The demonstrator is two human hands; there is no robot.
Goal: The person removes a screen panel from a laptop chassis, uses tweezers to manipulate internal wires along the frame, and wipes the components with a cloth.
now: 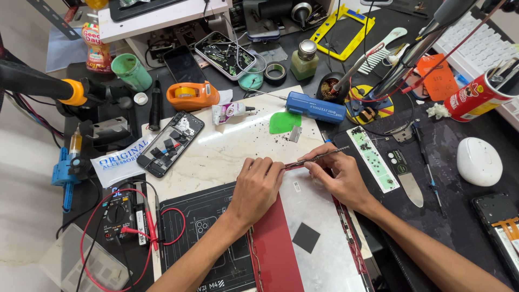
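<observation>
Item: your left hand (258,184), fingers curled, pinned the red panel (281,243) flat on the white mat (227,146); your right hand (338,176) pinched tweezers (316,158) at its top edge.

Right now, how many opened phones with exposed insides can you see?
2: one opened phone lies left of the hands on the white mat, another opened phone at the bench's back. More may be hidden.

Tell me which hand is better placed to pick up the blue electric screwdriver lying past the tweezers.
Right, probably. The right hand sits nearer the blue electric screwdriver, almost straight below it, though it holds the tweezers. The left hand lies farther left, its fingers pressing on the red panel's edge.
</observation>
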